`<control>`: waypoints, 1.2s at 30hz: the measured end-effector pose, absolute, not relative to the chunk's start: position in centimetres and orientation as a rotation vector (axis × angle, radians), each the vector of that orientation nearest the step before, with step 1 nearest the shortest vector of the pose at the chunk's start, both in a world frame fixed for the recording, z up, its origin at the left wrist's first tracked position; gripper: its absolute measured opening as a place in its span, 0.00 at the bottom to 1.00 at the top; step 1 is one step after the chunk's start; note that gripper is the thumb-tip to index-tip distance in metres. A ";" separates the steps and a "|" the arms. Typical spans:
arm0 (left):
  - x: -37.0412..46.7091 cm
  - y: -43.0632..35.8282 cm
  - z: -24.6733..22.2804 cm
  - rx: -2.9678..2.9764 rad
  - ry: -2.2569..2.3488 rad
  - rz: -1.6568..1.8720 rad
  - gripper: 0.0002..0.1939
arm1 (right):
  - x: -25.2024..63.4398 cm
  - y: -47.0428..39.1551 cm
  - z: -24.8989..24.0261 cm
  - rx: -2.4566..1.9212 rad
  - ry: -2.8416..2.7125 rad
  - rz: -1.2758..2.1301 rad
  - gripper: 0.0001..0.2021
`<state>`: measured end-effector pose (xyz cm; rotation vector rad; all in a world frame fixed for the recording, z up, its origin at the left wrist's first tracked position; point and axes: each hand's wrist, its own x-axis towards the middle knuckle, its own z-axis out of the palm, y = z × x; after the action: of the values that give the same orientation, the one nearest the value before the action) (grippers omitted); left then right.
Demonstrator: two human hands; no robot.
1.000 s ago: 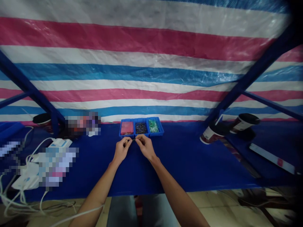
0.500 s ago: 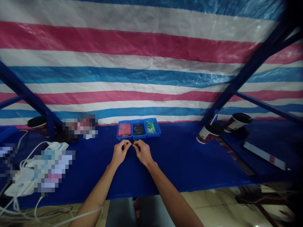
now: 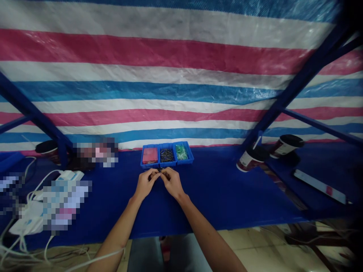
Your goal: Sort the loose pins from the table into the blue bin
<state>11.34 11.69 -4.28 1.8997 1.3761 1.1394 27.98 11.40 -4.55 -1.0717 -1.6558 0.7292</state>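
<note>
Three small blue bins stand side by side at the back of the blue table. The left bin holds a pink block (image 3: 149, 155), the middle one a heap of dark thin pieces (image 3: 167, 155), the right one green and clear pieces (image 3: 181, 152). Just in front of the bins, my left hand (image 3: 146, 183) and my right hand (image 3: 172, 183) meet fingertip to fingertip, both pinched. Something small and dark shows between and behind the fingers, too small to make out.
Lidded cups (image 3: 252, 158) (image 3: 286, 146) and a flat white device (image 3: 320, 186) are at the right. A power strip (image 3: 30, 218) with white cables lies left, near another dark-lidded cup (image 3: 48, 150). Blue frame bars (image 3: 297, 77) slant before the striped sheet (image 3: 170, 54).
My hands have drawn together, so the fingertips now touch. Fewer of the dark thin pieces show between them. The view has shifted slightly.
</note>
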 end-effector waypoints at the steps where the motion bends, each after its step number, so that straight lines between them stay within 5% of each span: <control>1: 11.3 11.7 -4.3 1.899 1.375 1.139 0.16 | 27.9 11.5 -4.6 -1.064 -1.607 0.785 0.11; 12: 11.6 11.5 -4.2 1.921 1.313 1.186 0.15 | 27.7 12.4 -5.2 -0.965 -1.261 1.208 0.16; 36: 11.3 11.7 -4.1 1.965 1.279 1.147 0.13 | 28.1 12.0 -5.0 -0.904 -1.351 1.099 0.08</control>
<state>11.33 11.68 -4.08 1.9650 1.2794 1.1475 28.07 12.00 -4.99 -0.9045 -1.3512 1.0989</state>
